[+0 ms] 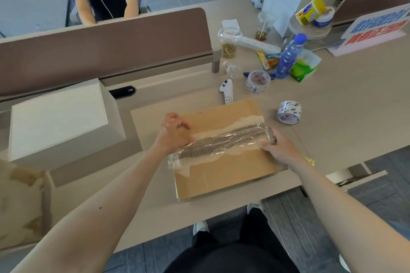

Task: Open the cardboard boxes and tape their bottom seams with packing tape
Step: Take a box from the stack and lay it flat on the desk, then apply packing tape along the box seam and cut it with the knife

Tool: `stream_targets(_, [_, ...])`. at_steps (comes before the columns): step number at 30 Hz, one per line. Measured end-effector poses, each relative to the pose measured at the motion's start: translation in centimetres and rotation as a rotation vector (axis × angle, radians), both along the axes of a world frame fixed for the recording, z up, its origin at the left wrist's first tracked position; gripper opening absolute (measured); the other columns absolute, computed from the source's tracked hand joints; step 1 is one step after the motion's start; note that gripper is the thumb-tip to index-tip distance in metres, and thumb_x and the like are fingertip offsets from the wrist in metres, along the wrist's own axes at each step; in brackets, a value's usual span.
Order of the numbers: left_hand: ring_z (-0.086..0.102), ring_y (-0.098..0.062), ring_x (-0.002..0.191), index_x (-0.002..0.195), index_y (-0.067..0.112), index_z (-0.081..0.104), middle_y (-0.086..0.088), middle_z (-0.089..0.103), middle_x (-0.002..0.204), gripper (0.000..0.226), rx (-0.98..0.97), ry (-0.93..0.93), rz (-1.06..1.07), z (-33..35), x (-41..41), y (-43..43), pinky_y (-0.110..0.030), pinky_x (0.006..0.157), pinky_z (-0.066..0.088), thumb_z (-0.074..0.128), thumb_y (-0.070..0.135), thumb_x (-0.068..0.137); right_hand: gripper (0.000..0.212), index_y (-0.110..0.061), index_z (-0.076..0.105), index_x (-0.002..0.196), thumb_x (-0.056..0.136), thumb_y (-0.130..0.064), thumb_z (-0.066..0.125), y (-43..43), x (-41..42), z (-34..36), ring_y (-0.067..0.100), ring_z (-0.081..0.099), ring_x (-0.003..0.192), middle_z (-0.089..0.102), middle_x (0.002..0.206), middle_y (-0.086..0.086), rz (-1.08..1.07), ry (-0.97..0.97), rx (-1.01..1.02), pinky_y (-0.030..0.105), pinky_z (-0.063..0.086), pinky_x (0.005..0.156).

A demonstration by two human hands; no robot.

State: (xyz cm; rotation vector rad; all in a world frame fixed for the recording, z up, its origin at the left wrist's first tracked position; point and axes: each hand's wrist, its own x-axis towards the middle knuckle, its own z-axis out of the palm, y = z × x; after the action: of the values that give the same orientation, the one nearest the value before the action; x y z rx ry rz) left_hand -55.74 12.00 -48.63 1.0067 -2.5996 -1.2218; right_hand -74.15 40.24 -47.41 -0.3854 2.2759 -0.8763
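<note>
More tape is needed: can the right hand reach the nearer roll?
Probably yes: the roll lies on the desk just past the right hand, nothing between them, though that hand now presses tape on the box.

The left hand point(175, 133) covers part of the tape strip point(221, 142) on the cardboard box point(221, 175); whether its curled fingers pinch it is unclear; the right hand point(277, 146) hides the strip's far end; the tape roll's point(289, 112) print is too small to read; the sign point(377, 26) is blurred, cut by the right edge.
</note>
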Motion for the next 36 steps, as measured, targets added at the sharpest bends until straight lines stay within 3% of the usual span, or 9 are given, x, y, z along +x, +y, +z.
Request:
stream_targets(5, [0.016, -0.028, 0.147, 0.090, 0.031, 0.059, 0.006, 0.037, 0.144, 0.024, -0.294, -0.336, -0.057, 1.0, -4.0, 2.7, -0.061, 0.114, 0.005, 0.073, 0.045, 0.076, 0.071, -0.021, 0.038, 0.144, 0.085, -0.038, 0.073, 0.8, -2.8, -0.4, 0.018, 0.051, 0.114, 0.050, 0.141, 0.000, 0.082, 0.011, 0.045, 0.033, 0.042, 0.089])
stream_targets(7, [0.012, -0.023, 0.149, 0.084, 0.029, 0.055, 0.005, 0.035, 0.145, 0.020, -0.340, -0.332, -0.117, 1.1, -5.8, 4.4, -0.063, 0.113, 0.002, 0.069, 0.042, 0.080, 0.068, -0.020, 0.040, 0.139, 0.083, -0.039, 0.075, 0.7, -3.7, -0.2, 0.016, 0.051, 0.108, 0.052, 0.131, -0.002, 0.135, -0.015, 0.036, 0.031, 0.040, 0.084])
stream_targets(11, [0.022, -0.023, 0.140, 0.075, 0.024, 0.048, 0.003, 0.032, 0.148, 0.027, -0.318, -0.257, -0.112, 1.0, -8.6, 8.1, -0.060, 0.109, 0.017, 0.066, 0.043, 0.081, 0.060, -0.023, 0.044, 0.125, 0.078, -0.039, 0.079, 0.7, -5.3, -0.7, 0.016, 0.055, 0.103, 0.054, 0.115, -0.007, 0.207, -0.088, 0.015, 0.030, 0.043, 0.077])
stream_targets(15, [0.000, -0.028, 0.151, 0.089, 0.017, 0.045, -0.002, 0.013, 0.164, 0.028, -0.321, -0.251, -0.055, -0.1, -10.1, 11.7, -0.066, 0.115, 0.003, 0.051, 0.043, 0.094, 0.043, -0.019, 0.051, 0.106, 0.077, -0.032, 0.080, 0.5, -7.0, -1.2, 0.013, 0.058, 0.076, 0.058, 0.091, -0.004, 0.263, -0.136, -0.026, 0.027, 0.045, 0.060])
stream_targets(18, [-0.006, -0.025, 0.152, 0.092, 0.016, 0.041, 0.000, 0.009, 0.166, 0.030, -0.330, -0.217, 0.011, -1.1, -10.7, 14.1, -0.062, 0.118, -0.003, 0.041, 0.045, 0.100, 0.012, -0.011, 0.062, 0.095, 0.088, -0.018, 0.067, 0.7, -9.0, -0.7, 0.017, 0.061, 0.065, 0.063, 0.080, 0.003, 0.269, -0.165, -0.097, 0.025, 0.048, 0.052])
stream_targets(21, [-0.003, -0.022, 0.153, 0.098, 0.014, 0.047, 0.002, 0.010, 0.166, 0.039, -0.380, -0.222, 0.065, -1.7, -10.9, 14.8, -0.057, 0.121, -0.003, 0.034, 0.050, 0.101, 0.019, -0.018, 0.069, 0.080, 0.087, -0.033, 0.060, 1.1, -12.1, -0.9, 0.020, 0.065, 0.072, 0.068, 0.076, 0.001, 0.270, 0.008, -0.039, 0.036, 0.050, 0.066])
stream_targets(25, [0.003, -0.021, 0.153, 0.092, 0.017, 0.046, 0.004, 0.016, 0.166, 0.035, -0.421, -0.174, 0.110, -2.1, -10.9, 15.0, -0.055, 0.122, 0.000, 0.038, 0.050, 0.101, 0.018, -0.023, 0.063, 0.069, 0.084, -0.033, 0.059, 0.2, -16.9, -2.2, 0.020, 0.060, 0.077, 0.064, 0.073, -0.006, 0.288, 0.312, 0.083, 0.031, 0.042, 0.063])
stream_targets(31, [0.008, -0.020, 0.153, 0.083, 0.022, 0.036, 0.004, 0.021, 0.164, 0.032, -0.420, -0.121, 0.160, -1.9, -10.9, 15.4, -0.055, 0.122, 0.004, 0.045, 0.047, 0.100, 0.022, -0.017, 0.070, 0.102, 0.088, -0.031, 0.059, -2.0, -22.5, -4.8, 0.036, 0.054, 0.104, 0.059, 0.107, 0.015, 0.378, 0.532, 0.231, 0.039, 0.046, 0.084])
stream_targets(36, [0.011, -0.019, 0.153, 0.078, 0.021, 0.035, 0.004, 0.024, 0.163, 0.038, -0.437, -0.120, 0.177, -2.2, -10.9, 15.4, -0.053, 0.122, 0.007, 0.048, 0.049, 0.100, 0.042, -0.020, 0.060, 0.121, 0.089, -0.046, 0.060, -2.5, -25.0, -6.4, 0.031, 0.062, 0.101, 0.063, 0.117, 0.009, 0.466, 0.383, 0.371, 0.036, 0.049, 0.082])
